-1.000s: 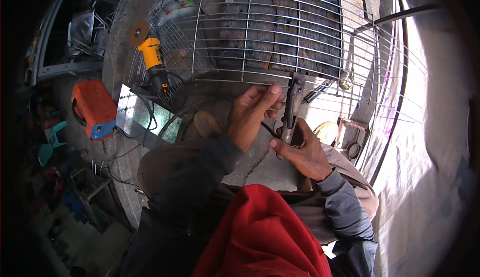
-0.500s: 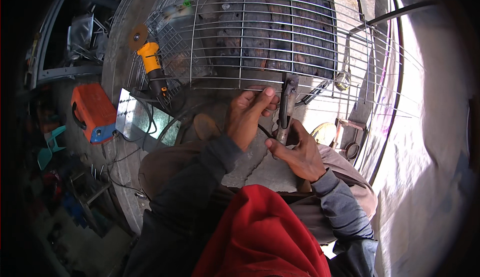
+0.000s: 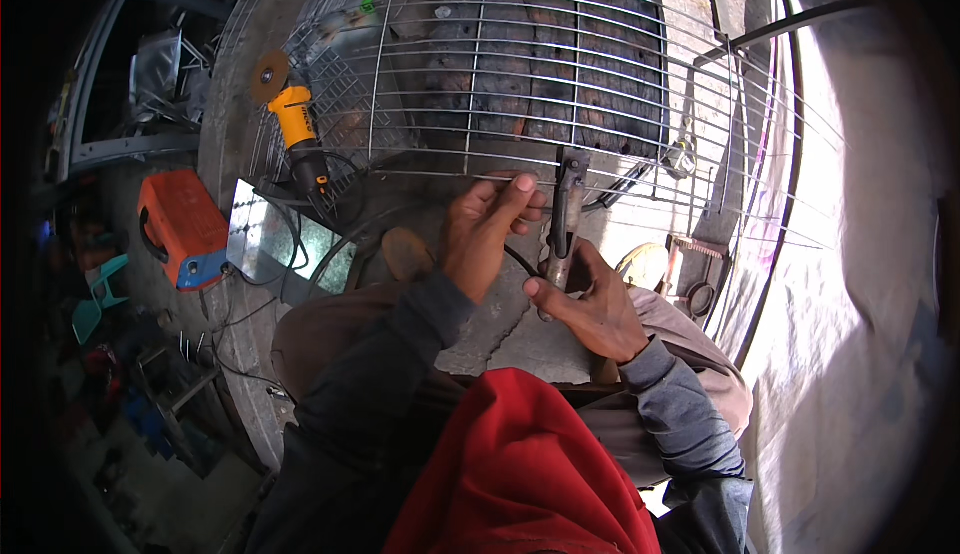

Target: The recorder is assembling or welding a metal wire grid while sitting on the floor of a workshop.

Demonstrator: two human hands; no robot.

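Observation:
A wire rack of thin parallel metal rods lies ahead of me over dark charred boards. At its near edge, my left hand is closed, thumb and fingertips pinching the outermost rod. My right hand wraps round the lower handle of a welding electrode holder. The holder stands nearly upright in view, its jaw end at the rack's near rods. Whether the jaw touches the rods or grips anything, I cannot tell. A black cable reaches its handle, partly behind my hands.
A yellow angle grinder lies left of the rack on wire mesh. Nearer are an orange welding machine, a shiny metal sheet and loose cables. At right are a tape measure, a clamp-like tool and a pale sheet.
The rack's near edge, both my hands and the electrode holder sit slightly further left. The whole view has shifted a little too. Both grips look the same.

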